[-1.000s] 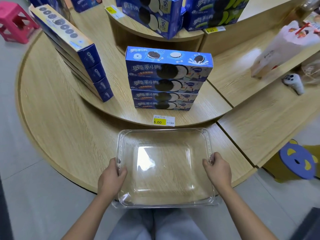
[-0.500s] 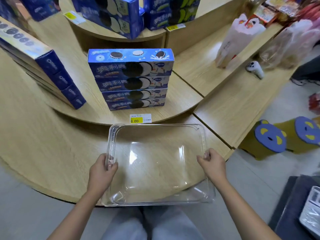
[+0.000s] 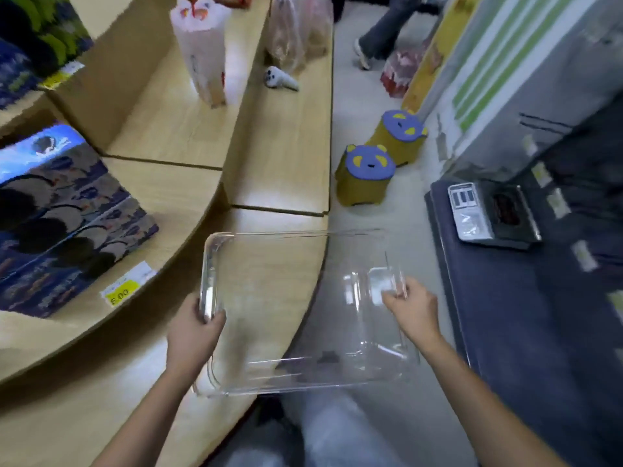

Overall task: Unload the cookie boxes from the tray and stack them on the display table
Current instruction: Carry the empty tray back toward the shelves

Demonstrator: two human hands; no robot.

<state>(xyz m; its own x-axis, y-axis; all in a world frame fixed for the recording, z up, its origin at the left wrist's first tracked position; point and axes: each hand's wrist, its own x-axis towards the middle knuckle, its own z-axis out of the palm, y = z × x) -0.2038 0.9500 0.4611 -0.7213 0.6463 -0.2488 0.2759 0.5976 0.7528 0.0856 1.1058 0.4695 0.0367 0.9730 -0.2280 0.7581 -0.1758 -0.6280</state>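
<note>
The clear plastic tray (image 3: 269, 385) is held in the air over the right edge of the round wooden display table (image 3: 84, 392), with nothing inside it. My left hand (image 3: 194, 332) grips its left rim. My right hand (image 3: 413, 310) grips its right rim, out past the table edge above the floor. A stack of blue cookie boxes (image 3: 64, 217) stands on the table's middle tier at the far left, blurred by motion.
A yellow price tag (image 3: 126, 288) sits below the stack. White bags (image 3: 205, 52) and a small white controller (image 3: 279, 79) lie on the straight shelf. Two bear-faced stools (image 3: 365, 173) stand on the floor. A dark mat with a scale (image 3: 492, 214) lies right. Someone's legs (image 3: 384, 32) are far back.
The view has swung sharply right. The tray came up off the table and moved right, now half over the floor. The cookie stack slid to the far left of view.
</note>
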